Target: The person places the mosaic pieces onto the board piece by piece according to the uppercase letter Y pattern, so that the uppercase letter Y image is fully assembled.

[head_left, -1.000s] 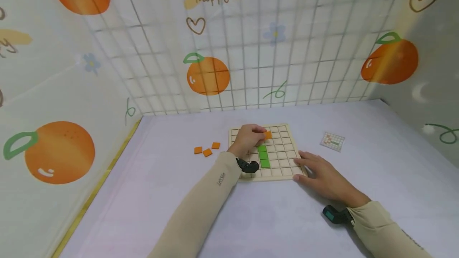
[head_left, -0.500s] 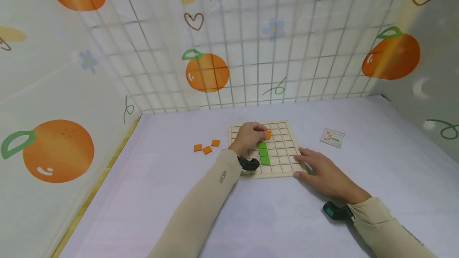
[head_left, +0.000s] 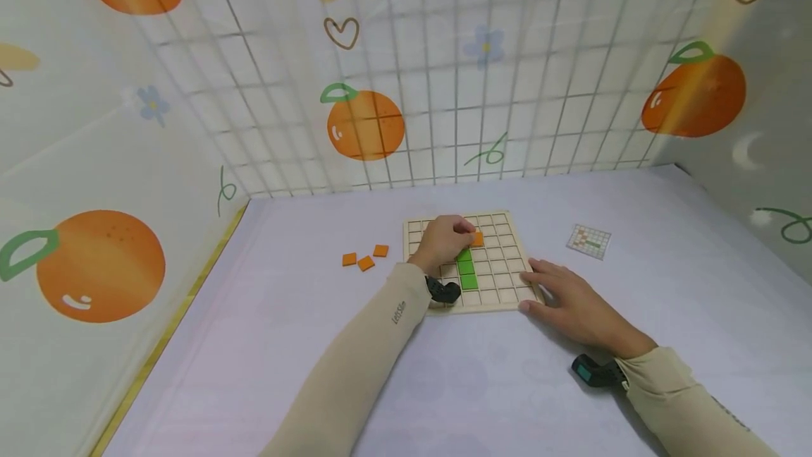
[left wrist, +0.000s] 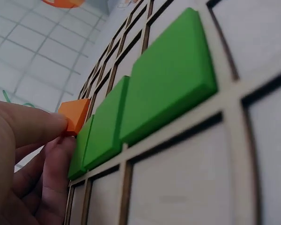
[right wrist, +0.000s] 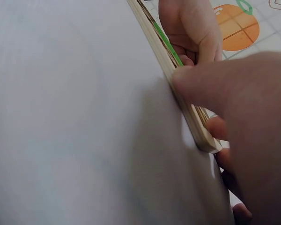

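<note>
My left hand (head_left: pixel 442 240) pinches an orange square tile (head_left: pixel 478 239) between thumb and fingertips over a wooden grid board (head_left: pixel 501 273). In the left wrist view the orange tile (left wrist: pixel 75 115) sits tilted just beyond a row of green square tiles (left wrist: pixel 171 77), close to the farthest one. Those green tiles (head_left: pixel 467 267) form a column in the board's cells. My right hand (head_left: pixel 574 309) rests at the board's near right corner, thumb against the front edge and fingers on the right edge. Part of the board's left side is hidden under my left hand and wrist.
Several loose orange tiles (head_left: pixel 366 263) lie on the white table left of the board. To the right is a small card (head_left: pixel 588 242) printed with a coloured grid pattern. A printed cloth backdrop (head_left: pixel 438 118) rises behind the table's far edge.
The head view has tilted slightly downward. My left hand and the orange tile have shifted a little to the right and nearer across the board. The right hand stays at the corner.
</note>
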The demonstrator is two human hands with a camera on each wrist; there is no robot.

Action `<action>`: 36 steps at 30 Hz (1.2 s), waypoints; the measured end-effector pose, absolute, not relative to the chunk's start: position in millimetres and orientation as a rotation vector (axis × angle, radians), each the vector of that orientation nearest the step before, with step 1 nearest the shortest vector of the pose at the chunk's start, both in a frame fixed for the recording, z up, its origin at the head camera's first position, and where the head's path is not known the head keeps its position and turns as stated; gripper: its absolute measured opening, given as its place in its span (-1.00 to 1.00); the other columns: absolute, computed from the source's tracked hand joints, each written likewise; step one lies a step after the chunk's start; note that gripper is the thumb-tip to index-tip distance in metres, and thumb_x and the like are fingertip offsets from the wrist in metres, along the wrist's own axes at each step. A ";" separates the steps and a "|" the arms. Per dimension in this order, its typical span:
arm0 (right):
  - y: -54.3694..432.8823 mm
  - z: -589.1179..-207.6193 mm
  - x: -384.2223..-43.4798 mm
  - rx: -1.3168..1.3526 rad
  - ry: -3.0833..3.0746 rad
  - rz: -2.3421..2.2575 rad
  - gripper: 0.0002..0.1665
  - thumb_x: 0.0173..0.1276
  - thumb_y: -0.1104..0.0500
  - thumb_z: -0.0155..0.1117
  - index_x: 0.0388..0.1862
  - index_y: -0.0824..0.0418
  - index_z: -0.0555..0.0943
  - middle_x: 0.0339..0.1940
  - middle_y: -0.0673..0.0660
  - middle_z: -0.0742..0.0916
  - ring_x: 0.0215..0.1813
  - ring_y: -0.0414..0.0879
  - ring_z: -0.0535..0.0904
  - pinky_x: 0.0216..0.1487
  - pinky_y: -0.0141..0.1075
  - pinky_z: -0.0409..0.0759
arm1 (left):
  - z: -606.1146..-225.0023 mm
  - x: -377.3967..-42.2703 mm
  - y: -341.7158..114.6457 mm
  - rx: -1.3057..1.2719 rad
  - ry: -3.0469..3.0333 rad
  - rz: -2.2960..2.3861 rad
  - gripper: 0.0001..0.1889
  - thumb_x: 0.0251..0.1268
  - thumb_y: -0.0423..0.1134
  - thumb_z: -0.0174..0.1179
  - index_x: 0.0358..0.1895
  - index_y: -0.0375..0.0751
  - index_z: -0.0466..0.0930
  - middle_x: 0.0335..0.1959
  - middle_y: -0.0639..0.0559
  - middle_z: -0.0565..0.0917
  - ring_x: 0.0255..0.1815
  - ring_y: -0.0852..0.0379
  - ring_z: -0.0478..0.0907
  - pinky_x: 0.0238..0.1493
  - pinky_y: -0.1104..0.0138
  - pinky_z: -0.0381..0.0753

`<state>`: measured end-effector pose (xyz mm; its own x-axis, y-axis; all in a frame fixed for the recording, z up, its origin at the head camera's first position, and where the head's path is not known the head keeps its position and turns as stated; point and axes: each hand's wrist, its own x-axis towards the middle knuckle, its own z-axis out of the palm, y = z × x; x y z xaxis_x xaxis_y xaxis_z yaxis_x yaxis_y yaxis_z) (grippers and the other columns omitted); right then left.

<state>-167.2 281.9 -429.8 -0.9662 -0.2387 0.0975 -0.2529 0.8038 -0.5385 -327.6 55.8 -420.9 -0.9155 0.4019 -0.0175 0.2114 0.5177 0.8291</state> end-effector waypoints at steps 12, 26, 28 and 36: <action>282.4 -429.2 -167.4 0.410 -2.956 0.884 -0.20 0.41 -0.26 0.26 0.41 0.22 0.48 0.53 0.31 0.32 0.53 0.32 0.15 0.40 0.28 0.11 | -419.1 -329.0 55.2 0.569 2.584 1.298 -0.87 0.41 -0.21 0.25 -0.08 -0.01 0.74 -0.17 0.18 0.68 -0.14 0.19 0.55 -0.03 0.28 0.53; 281.3 -431.8 -166.9 0.400 -2.960 0.906 -0.21 0.40 -0.24 0.28 0.41 0.23 0.49 0.54 0.31 0.32 0.52 0.31 0.15 0.40 0.28 0.12 | -425.7 -330.2 55.0 0.609 2.625 1.223 -0.87 0.41 -0.18 0.24 -0.07 0.02 0.73 -0.19 0.21 0.66 -0.15 0.20 0.54 -0.04 0.28 0.52; 281.1 -431.7 -166.8 0.396 -2.964 0.897 -0.21 0.40 -0.25 0.28 0.41 0.22 0.49 0.53 0.31 0.32 0.53 0.31 0.15 0.40 0.28 0.12 | -426.3 -330.3 54.6 0.623 2.630 1.224 -0.86 0.41 -0.19 0.24 -0.07 0.01 0.73 -0.19 0.21 0.66 -0.15 0.21 0.54 -0.05 0.29 0.52; 280.0 -431.3 -167.7 0.370 -2.989 0.864 -0.20 0.39 -0.23 0.30 0.44 0.21 0.46 0.55 0.26 0.32 0.54 0.28 0.15 0.41 0.27 0.12 | -425.3 -328.9 55.1 0.662 2.652 1.231 -0.87 0.41 -0.21 0.24 -0.08 -0.02 0.74 -0.22 0.19 0.67 -0.17 0.22 0.55 -0.06 0.32 0.52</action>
<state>-167.7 280.0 -431.3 -0.9721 -0.2229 0.0734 -0.2277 0.8199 -0.5253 -328.9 55.1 -425.3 -0.8928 0.4472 0.0539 0.3298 0.5675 0.7544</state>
